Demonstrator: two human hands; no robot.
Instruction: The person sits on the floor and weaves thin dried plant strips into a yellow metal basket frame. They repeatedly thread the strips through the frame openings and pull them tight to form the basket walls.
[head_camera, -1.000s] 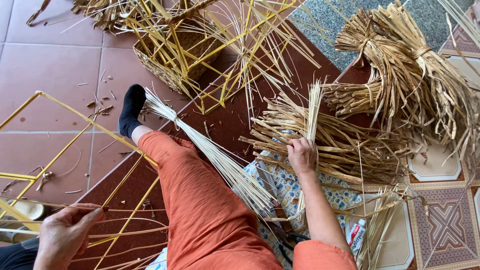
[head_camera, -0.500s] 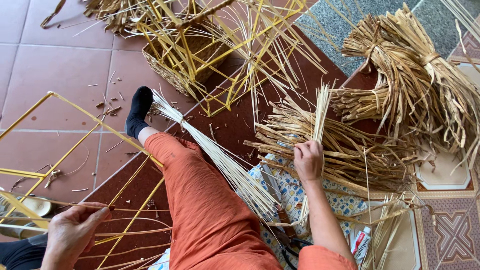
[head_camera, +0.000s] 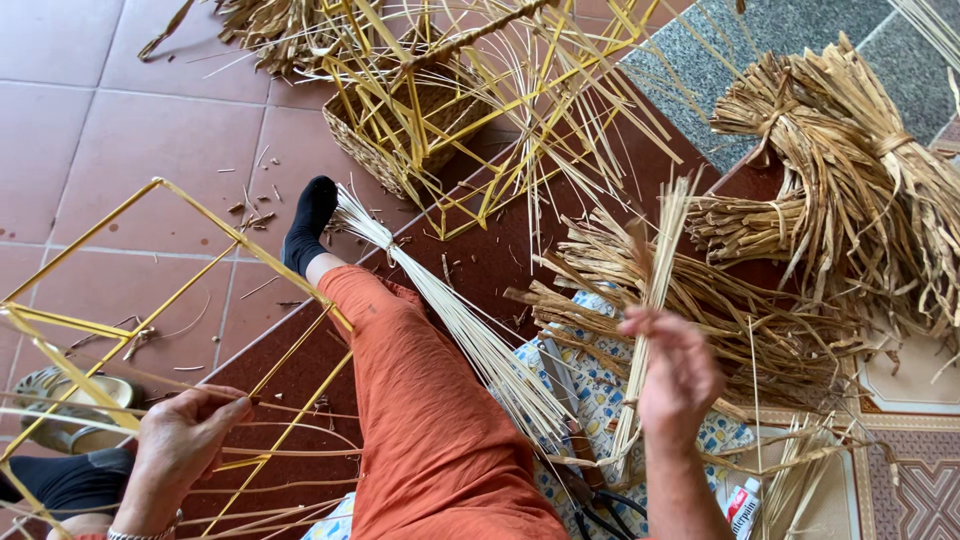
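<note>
- Nearest, at the bottom left, the left hand (head_camera: 185, 440) rests with its fingers curled loosely over thin straw strands that cross the yellow wire frame (head_camera: 150, 300); the fingertips touch the strands, though a firm grasp cannot be told; a bracelet shows at the wrist
- At the bottom right, the right hand (head_camera: 678, 375) is raised and clenched around a small bunch of pale straw stalks (head_camera: 655, 290); the bunch stands nearly upright, its top fanning above the fist and its lower end hanging below it; the hand is slightly blurred
- Between the hands lies the person's leg in orange trousers (head_camera: 420, 400), stretched away to a foot in a black sock (head_camera: 305, 225); a sheaf of fine white reeds (head_camera: 450, 320) lies along the leg on its right side, touching it
- Under the right hand, a blue patterned cloth (head_camera: 600, 400) lies on the dark red mat (head_camera: 480, 260); black scissors (head_camera: 600, 500) show at the lower edge
- To the far left, a sandal (head_camera: 70, 400) sits on the tiled floor (head_camera: 120, 130) behind the frame
- Further off, a heap of brown dried straw (head_camera: 740, 320) lies just beyond the right hand; tied bundles of dried straw (head_camera: 850, 170) lie at the upper right
- Farthest, a woven basket (head_camera: 415, 130) sits inside another yellow frame, with loose strands sticking out of it
</note>
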